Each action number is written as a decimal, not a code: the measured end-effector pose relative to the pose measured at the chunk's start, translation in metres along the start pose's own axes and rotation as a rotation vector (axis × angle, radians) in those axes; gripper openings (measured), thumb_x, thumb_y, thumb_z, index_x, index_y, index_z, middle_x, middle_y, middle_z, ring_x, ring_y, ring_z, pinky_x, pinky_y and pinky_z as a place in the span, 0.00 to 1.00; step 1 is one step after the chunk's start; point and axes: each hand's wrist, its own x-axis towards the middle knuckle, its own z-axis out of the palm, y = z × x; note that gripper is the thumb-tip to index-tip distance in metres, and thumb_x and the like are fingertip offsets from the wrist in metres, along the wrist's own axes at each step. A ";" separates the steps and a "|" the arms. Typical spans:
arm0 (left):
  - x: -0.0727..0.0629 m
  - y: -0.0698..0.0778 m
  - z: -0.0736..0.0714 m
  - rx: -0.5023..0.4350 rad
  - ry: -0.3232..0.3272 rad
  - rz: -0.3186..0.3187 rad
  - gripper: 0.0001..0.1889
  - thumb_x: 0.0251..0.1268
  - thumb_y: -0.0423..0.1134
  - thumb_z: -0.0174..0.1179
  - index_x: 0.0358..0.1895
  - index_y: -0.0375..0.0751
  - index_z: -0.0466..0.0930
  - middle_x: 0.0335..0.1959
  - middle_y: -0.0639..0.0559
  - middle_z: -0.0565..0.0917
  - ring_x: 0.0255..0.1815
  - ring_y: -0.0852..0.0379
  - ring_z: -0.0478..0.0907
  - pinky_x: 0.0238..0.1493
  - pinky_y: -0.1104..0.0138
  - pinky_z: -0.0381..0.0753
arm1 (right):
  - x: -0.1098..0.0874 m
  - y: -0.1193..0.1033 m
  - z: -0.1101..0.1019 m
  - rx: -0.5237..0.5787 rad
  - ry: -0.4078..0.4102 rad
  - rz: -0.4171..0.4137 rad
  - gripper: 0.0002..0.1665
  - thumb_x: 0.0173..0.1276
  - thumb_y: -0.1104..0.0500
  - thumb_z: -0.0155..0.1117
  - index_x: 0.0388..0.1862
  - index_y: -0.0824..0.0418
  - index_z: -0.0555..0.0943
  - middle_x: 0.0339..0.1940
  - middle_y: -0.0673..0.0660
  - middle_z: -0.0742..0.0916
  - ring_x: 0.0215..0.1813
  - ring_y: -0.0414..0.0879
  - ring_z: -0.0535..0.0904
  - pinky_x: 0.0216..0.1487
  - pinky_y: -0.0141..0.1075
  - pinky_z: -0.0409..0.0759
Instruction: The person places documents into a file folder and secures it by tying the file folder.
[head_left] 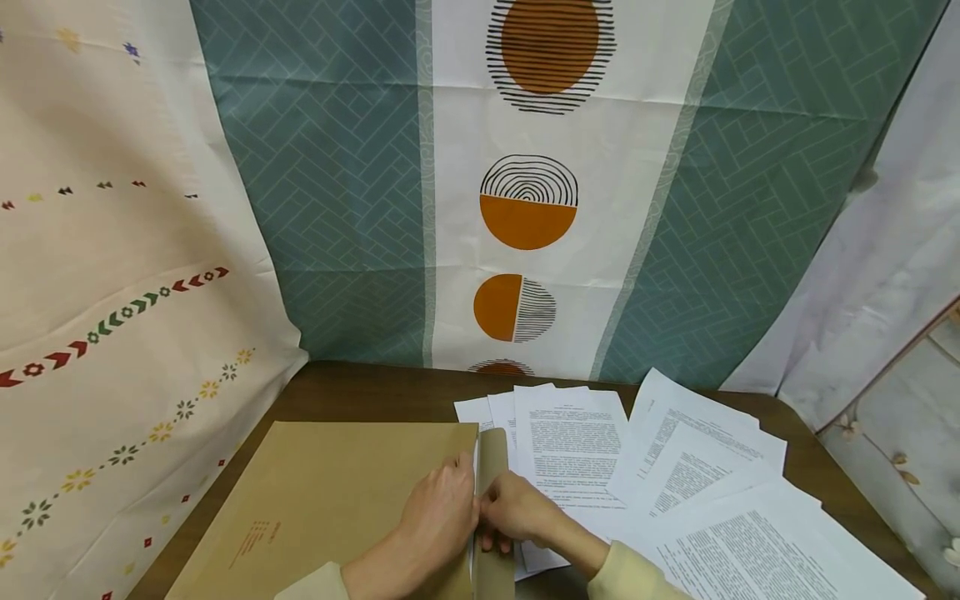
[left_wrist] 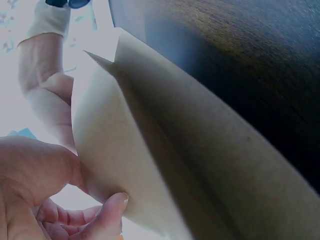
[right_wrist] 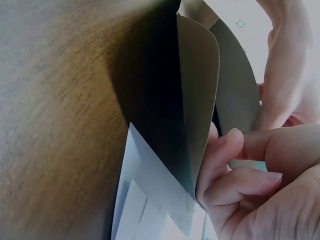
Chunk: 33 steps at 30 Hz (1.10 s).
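A large brown paper envelope [head_left: 337, 475] lies on the table with small red print near its lower left corner. Along its right side runs the opening, with a long flap [head_left: 492, 467] folded outward and a strip of white showing inside. My left hand [head_left: 442, 508] pinches the envelope's edge at this opening; its thumb [left_wrist: 114, 207] shows against the paper in the left wrist view. Right beside it, my right hand [head_left: 521, 508] grips the flap with curled fingers [right_wrist: 225, 155]. The two hands are close together, and the envelope's paper bows between them in the right wrist view.
Several printed white sheets [head_left: 573, 442] fan out just right of the flap. More sheets [head_left: 757, 542] spread over the table's right side. Dark wood of the table [head_left: 375, 390] shows behind the envelope. Patterned cloth [head_left: 360, 208] hangs along the back edge.
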 end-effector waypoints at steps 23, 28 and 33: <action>-0.001 -0.003 0.002 0.025 0.040 0.009 0.14 0.44 0.30 0.68 0.33 0.34 0.72 0.21 0.46 0.74 0.20 0.46 0.81 0.17 0.61 0.77 | -0.060 0.016 -0.108 -0.012 0.109 0.074 0.13 0.72 0.56 0.64 0.34 0.66 0.82 0.20 0.52 0.82 0.18 0.40 0.71 0.17 0.28 0.59; -0.001 -0.004 0.003 0.021 0.052 0.017 0.13 0.45 0.30 0.67 0.32 0.35 0.72 0.21 0.46 0.74 0.19 0.46 0.81 0.16 0.60 0.76 | -0.081 0.035 -0.145 -0.069 0.172 0.141 0.13 0.73 0.57 0.64 0.40 0.68 0.82 0.25 0.54 0.83 0.25 0.46 0.75 0.26 0.35 0.71; -0.001 -0.003 0.004 0.021 0.047 0.013 0.13 0.45 0.30 0.67 0.32 0.35 0.72 0.20 0.46 0.74 0.20 0.46 0.81 0.16 0.60 0.77 | -0.102 0.058 -0.188 -0.176 0.262 0.255 0.14 0.73 0.56 0.66 0.45 0.67 0.82 0.30 0.55 0.84 0.31 0.49 0.78 0.34 0.42 0.74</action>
